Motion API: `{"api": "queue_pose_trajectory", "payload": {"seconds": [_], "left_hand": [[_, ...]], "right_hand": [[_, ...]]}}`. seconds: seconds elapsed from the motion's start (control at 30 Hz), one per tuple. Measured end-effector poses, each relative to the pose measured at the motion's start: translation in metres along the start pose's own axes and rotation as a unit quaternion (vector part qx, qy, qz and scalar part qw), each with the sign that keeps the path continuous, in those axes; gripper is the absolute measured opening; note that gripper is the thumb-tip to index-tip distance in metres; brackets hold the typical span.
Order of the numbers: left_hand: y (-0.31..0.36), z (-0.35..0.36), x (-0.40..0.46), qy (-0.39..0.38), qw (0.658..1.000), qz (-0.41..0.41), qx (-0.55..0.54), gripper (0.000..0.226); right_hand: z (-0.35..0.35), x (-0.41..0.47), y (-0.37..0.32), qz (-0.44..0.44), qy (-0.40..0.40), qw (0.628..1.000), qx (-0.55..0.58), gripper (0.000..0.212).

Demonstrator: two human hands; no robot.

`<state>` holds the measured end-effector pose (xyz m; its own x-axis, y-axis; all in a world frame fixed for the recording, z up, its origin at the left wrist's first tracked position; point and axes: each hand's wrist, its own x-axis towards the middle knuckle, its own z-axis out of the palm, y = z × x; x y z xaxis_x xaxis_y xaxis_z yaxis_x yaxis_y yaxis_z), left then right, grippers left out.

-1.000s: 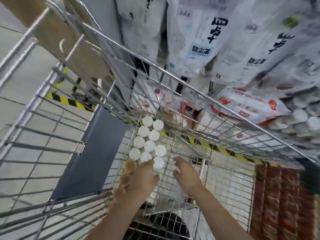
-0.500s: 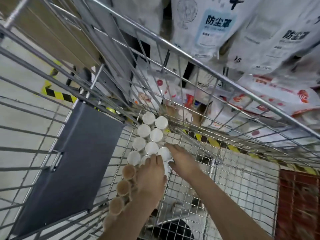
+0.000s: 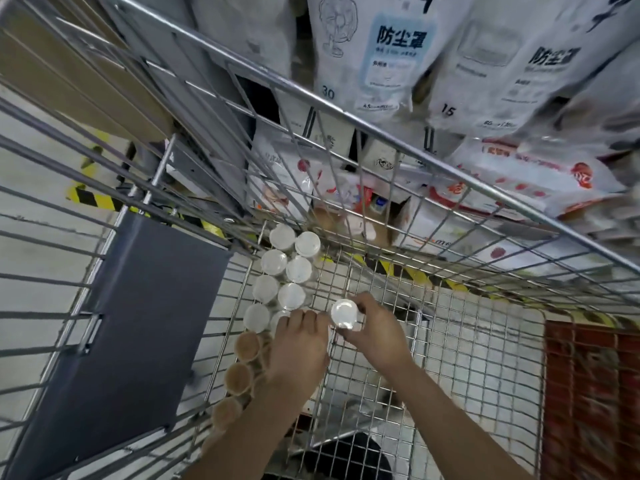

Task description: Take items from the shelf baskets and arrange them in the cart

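Head view: the right hand (image 3: 375, 336) grips a small white-lidded round jar (image 3: 344, 315) above the wire-mesh cart floor (image 3: 467, 358), beside two rows of matching white-lidded jars (image 3: 289, 268). The left hand (image 3: 298, 348), fingers straight, rests on the row's near end, touching brown-lidded jars (image 3: 242, 362).

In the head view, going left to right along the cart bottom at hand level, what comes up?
Grey panel → brown-lidded jars → left hand → white-lidded jar held by right hand → bare cart mesh → red crate.
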<state>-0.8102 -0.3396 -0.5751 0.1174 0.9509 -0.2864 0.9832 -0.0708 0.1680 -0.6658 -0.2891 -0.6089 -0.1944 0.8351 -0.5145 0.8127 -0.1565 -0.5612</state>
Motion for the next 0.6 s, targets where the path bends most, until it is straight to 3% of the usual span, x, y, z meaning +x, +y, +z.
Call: {"api": "queue_pose_trajectory", "payload": {"seconds": [0.13, 0.3, 0.47, 0.6], "left_hand": [[0.002, -0.004, -0.011, 0.020, 0.998, 0.003, -0.060, 0.050], [0.009, -0.041, -0.032, 0.018, 0.991, -0.029, -0.126, 0.055], [0.019, -0.097, -0.066, -0.012, 0.954, -0.075, -0.290, 0.052], [0.025, -0.160, -0.092, 0.015, 0.917, -0.079, -0.390, 0.049]], "right_hand": [[-0.021, -0.029, 0.010, 0.063, 0.053, 0.987, 0.139, 0.049], [-0.053, -0.078, 0.005, 0.114, 0.089, 0.963, 0.226, 0.049], [-0.088, -0.143, -0.015, 0.143, 0.111, 0.923, 0.338, 0.046], [-0.120, -0.203, -0.036, 0.141, 0.145, 0.891, 0.407, 0.045]]}}
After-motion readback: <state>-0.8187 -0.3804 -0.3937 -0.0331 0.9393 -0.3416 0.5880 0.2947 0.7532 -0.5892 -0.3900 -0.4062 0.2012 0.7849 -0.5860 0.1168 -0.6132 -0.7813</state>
